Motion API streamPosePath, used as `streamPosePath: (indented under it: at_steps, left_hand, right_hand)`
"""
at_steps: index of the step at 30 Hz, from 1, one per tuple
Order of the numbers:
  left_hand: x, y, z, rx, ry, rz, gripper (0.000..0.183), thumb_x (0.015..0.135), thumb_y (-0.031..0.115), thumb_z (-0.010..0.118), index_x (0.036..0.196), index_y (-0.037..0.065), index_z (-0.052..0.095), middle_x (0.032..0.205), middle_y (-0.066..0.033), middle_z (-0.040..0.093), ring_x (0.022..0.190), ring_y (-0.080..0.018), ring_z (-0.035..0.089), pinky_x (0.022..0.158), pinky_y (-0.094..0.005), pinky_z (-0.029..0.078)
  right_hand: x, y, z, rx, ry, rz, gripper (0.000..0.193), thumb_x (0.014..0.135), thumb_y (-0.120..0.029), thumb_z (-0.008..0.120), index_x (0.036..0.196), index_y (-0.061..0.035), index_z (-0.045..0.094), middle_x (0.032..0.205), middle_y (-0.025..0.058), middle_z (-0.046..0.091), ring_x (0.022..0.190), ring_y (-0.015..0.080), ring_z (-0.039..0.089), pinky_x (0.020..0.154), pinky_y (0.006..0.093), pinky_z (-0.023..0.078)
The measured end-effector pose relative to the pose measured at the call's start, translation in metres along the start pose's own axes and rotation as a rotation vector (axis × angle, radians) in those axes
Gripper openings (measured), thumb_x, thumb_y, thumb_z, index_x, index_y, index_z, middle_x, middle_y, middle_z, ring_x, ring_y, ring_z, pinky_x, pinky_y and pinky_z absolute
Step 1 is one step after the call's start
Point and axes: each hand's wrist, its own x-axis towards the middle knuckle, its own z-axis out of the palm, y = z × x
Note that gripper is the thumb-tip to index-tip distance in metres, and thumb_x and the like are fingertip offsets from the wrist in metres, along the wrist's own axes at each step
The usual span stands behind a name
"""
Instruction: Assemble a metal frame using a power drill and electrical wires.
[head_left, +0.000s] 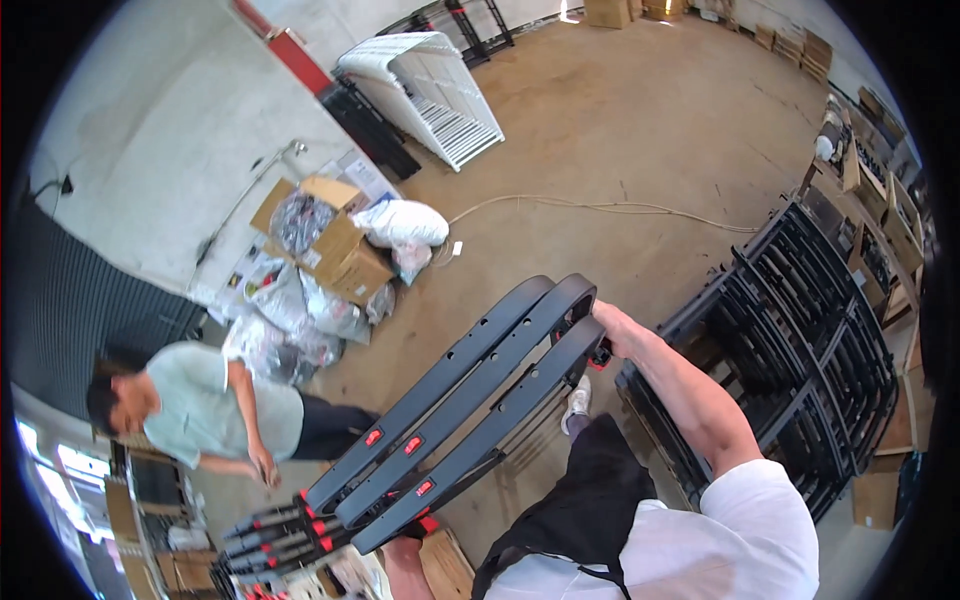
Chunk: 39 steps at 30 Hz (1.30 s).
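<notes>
1. The person's right hand (612, 330) grasps the far rounded end of a bundle of black folded frames (470, 410), fingers wrapped over the top of the outermost bar.
2. The left hand (400, 548) sits at about 6 o'clock under the near end of the bundle; only a part of it shows, so I cannot tell whether it grips or merely props the load.
3. The bundle runs diagonally from 7 o'clock up toward the centre, three long dark bars side by side with small red clips (412, 445) along them and red-tipped legs at the low end.
4. The person's own white sleeve (760, 530) and dark apron (590, 500) fill the 5 o'clock area.
5. At 3 o'clock, just beside the right forearm, stands a row of stacked black frames (800, 340) leaning together.
6. At 8 o'clock a co-worker in a pale green shirt (200, 410) bends forward, well apart from the bundle.
7. At 10 o'clock lie open cardboard boxes (335, 245) and clear plastic bags (290, 310).
8. At 12 o'clock white wire racks (430, 90) lean near the wall, and a pale cable (600, 207) trails across the concrete floor (640, 110).
</notes>
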Motion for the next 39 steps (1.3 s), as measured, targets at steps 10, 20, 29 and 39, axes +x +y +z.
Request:
streamPosePath:
  at_steps: [10,20,29,39]
  left_hand:
    - [0.359,0.022,0.306,0.182,-0.083,-0.111,0.049,0.103,0.052,0.058,0.131,0.014,0.067,0.13,-0.0109,0.072,0.119,-0.0337,0.069,0.103,-0.057,0.057]
    - [0.756,-0.05,0.699,0.426,-0.489,-0.352,0.045,0.103,0.052,0.056,0.124,0.014,0.068,0.114,-0.0097,0.074,0.098,-0.0297,0.072,0.087,-0.0506,0.062]
    - [0.862,-0.268,1.154,0.616,-0.855,-0.504,0.044,0.106,0.051,0.051,0.113,0.011,0.069,0.098,-0.0105,0.074,0.081,-0.0296,0.073,0.067,-0.0487,0.063]
    - [0.877,-0.557,1.592,0.895,-1.21,-0.759,0.054,0.102,0.062,0.053,0.115,0.011,0.069,0.097,-0.0102,0.073,0.078,-0.0275,0.071,0.063,-0.0487,0.061]
  right_hand:
    - [0.154,-0.168,-0.188,0.243,0.119,-0.247,0.034,0.101,-0.038,0.056,0.104,-0.0096,0.074,0.089,0.0048,0.075,0.06,0.0157,0.067,0.045,0.0339,0.05]
    - [0.256,-0.321,-0.362,0.445,0.479,-0.321,0.043,0.099,-0.048,0.054,0.104,-0.0095,0.072,0.084,0.0055,0.073,0.055,0.0189,0.065,0.041,0.0347,0.049]
    - [0.267,-0.388,-0.577,0.762,0.901,-0.619,0.047,0.101,-0.054,0.054,0.101,-0.0094,0.071,0.084,0.0074,0.072,0.058,0.0209,0.066,0.045,0.039,0.05]
    - [0.268,-0.47,-0.815,0.991,1.251,-0.979,0.037,0.104,-0.042,0.052,0.106,-0.008,0.068,0.086,0.0082,0.069,0.067,0.0196,0.069,0.052,0.0386,0.056]
